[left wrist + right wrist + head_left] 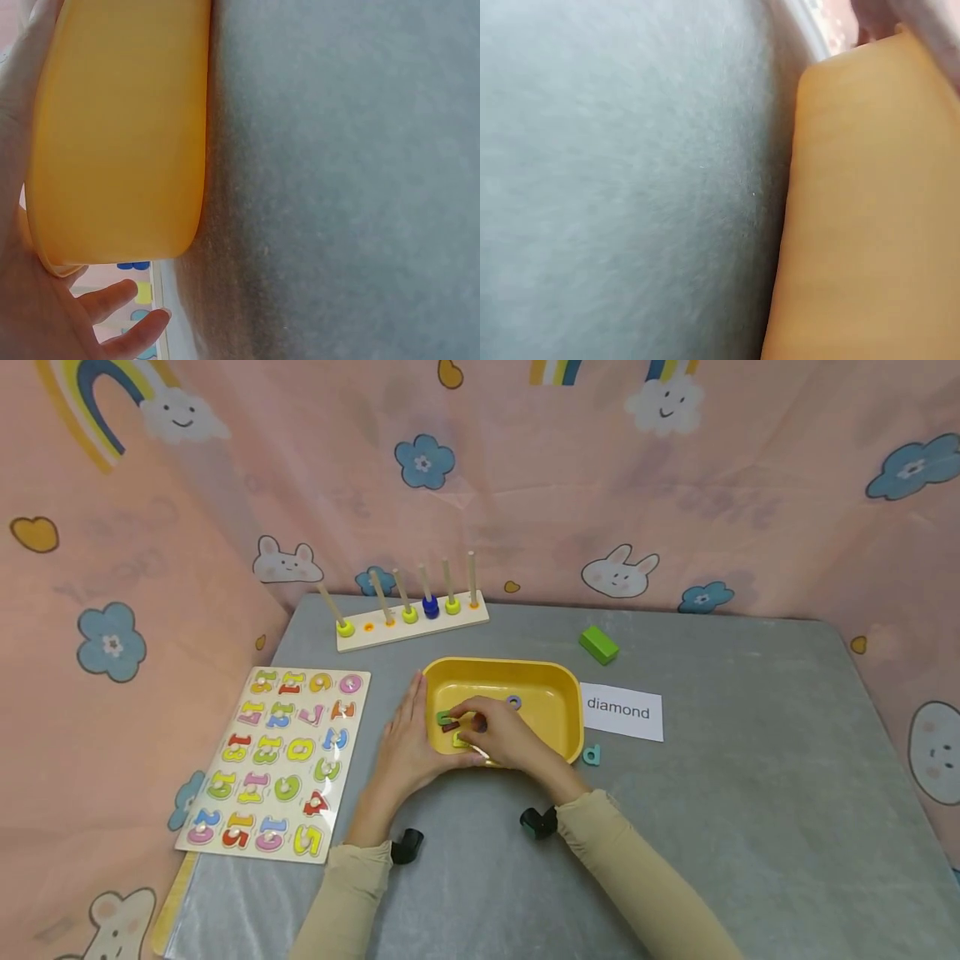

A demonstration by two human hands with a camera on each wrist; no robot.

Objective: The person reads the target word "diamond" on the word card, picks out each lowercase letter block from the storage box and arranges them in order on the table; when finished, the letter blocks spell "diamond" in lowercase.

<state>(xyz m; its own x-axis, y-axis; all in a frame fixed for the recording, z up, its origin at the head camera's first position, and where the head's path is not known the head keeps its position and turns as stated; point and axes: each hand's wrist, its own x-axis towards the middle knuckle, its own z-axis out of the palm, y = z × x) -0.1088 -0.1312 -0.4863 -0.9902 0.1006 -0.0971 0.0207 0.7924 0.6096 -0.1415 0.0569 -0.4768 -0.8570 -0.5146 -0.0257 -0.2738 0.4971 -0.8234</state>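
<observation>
My left hand (408,743) holds against the near left corner of a yellow tray (510,670), its fingers straight along the left side and thumb along the front rim. In the left wrist view, those fingers reach past the tray's end wall (124,135). My right hand (506,735) dips into the tray with bent fingers. Around its fingertips lie small letter pieces: a green one (443,717), a dark brown one (450,727) and a yellow one (459,740). A purple ring-shaped piece (513,702) lies behind the hand. Whether my right fingers pinch a piece is hidden.
Right of the tray lie a card reading "diamond" (622,712), a blue letter d (592,755) and a green block (598,645). A number puzzle board (281,764) lies on the left. Behind stands a peg board with rings (412,631). Grey cloth (712,827) covers the table.
</observation>
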